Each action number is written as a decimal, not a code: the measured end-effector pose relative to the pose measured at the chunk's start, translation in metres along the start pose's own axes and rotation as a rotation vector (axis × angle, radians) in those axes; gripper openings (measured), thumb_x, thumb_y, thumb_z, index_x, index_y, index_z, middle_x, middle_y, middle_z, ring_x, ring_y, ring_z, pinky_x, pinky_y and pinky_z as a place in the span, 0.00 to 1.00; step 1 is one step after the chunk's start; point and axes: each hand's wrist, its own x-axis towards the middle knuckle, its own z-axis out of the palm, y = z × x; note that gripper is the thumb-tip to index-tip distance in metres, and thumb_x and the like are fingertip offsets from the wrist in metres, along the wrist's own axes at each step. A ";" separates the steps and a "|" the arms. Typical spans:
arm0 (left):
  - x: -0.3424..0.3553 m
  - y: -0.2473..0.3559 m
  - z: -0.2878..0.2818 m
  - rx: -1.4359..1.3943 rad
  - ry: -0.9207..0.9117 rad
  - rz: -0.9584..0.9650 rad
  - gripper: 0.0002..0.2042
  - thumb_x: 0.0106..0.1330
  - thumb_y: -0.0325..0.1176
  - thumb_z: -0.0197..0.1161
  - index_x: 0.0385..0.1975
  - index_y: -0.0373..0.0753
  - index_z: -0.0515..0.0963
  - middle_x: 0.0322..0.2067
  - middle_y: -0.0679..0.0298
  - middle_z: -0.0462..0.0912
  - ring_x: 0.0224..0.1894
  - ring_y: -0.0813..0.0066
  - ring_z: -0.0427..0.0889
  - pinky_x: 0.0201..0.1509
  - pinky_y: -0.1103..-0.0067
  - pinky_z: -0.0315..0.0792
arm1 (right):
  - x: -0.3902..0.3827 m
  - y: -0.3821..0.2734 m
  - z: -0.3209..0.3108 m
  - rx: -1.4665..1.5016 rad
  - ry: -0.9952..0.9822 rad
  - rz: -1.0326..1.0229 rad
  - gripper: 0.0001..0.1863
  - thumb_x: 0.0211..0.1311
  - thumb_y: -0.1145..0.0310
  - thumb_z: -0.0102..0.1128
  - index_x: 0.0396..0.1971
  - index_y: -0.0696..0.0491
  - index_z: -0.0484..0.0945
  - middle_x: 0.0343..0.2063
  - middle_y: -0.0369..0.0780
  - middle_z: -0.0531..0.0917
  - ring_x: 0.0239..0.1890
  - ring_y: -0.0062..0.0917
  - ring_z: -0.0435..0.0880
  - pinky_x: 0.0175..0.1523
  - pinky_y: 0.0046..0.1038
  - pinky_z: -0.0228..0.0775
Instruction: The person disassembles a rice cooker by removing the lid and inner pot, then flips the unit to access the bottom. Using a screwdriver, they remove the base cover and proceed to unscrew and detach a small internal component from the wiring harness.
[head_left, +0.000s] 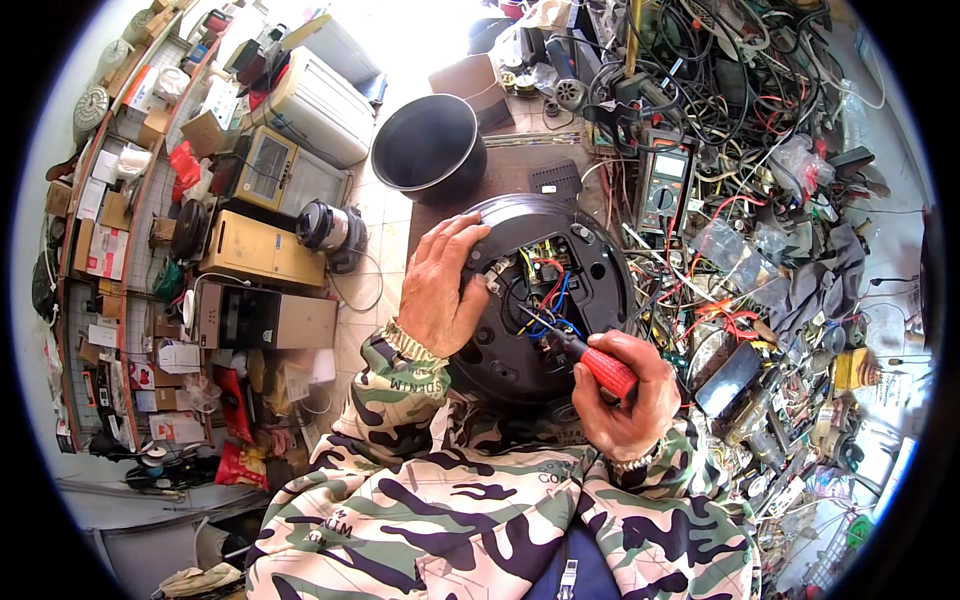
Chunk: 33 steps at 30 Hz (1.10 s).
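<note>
A round black appliance base lies upside down in front of me. Coloured wires and a small circuit board show in its uncovered recess. My left hand rests open on its left rim, fingers stretched along the edge and thumb apart, near a pale fitting. Closed around a red-handled screwdriver, my right hand is at the near right of the base. The shaft points up and left over the recess, among the wires; whether its tip touches anything I cannot tell.
Beyond the base stands a deep black pot, beside a dark slotted cover. A multimeter lies to the right, before heaped cables and loose parts. Appliances, including a brown microwave, and loaded shelves line the left.
</note>
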 end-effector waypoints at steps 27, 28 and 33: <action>0.002 0.002 0.002 -0.010 -0.024 -0.057 0.27 0.61 0.28 0.55 0.64 0.33 0.74 0.67 0.46 0.75 0.70 0.45 0.71 0.78 0.59 0.60 | 0.003 0.006 0.034 -0.229 -0.211 -0.641 0.18 0.52 0.79 0.68 0.44 0.68 0.81 0.42 0.58 0.86 0.37 0.41 0.89 0.38 0.35 0.85; 0.002 0.002 0.002 -0.005 -0.025 -0.047 0.27 0.61 0.28 0.55 0.64 0.33 0.74 0.67 0.46 0.75 0.70 0.45 0.71 0.78 0.59 0.60 | 0.005 0.005 0.033 -0.237 -0.206 -0.653 0.18 0.52 0.79 0.68 0.44 0.68 0.81 0.42 0.58 0.86 0.37 0.41 0.89 0.38 0.35 0.85; 0.001 0.001 0.002 0.003 -0.015 -0.023 0.27 0.61 0.26 0.56 0.64 0.33 0.74 0.66 0.45 0.75 0.70 0.44 0.72 0.78 0.59 0.60 | 0.004 0.016 0.032 -0.248 -0.124 -0.567 0.17 0.56 0.75 0.68 0.46 0.65 0.82 0.44 0.55 0.87 0.39 0.40 0.88 0.42 0.35 0.85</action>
